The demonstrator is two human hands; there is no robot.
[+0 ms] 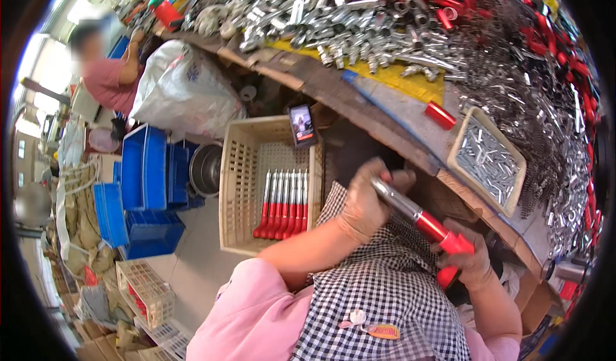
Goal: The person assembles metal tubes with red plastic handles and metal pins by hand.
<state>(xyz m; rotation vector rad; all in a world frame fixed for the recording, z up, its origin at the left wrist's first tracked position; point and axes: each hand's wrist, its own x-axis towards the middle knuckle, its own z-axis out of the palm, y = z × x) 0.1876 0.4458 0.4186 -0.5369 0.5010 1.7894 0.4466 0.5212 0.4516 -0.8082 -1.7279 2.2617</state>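
Observation:
A red-and-silver tube-shaped tool with a bent red handle [431, 224] slants across in front of my apron. My right hand [473, 255] is wrapped round its red handle end. At the silver end, my left hand [367, 197] is closed with its fingers against the tip; those fingers are slightly blurred. To the left of my hands is a cream plastic crate [236, 168]. Several similar red-and-silver tools [281, 204] lie side by side in it, thin tips pointing away from me. A phone [301, 125] leans on the crate's far right corner.
A workbench [333, 91] with a wooden edge runs along the far side, heaped with silver metal parts [301, 14], red tubes and dark springs. A cream tray [457, 162] of small metal pins sits near its edge. Blue bins [144, 168] and a white sack [183, 94] stand left; another person [112, 78] is beyond.

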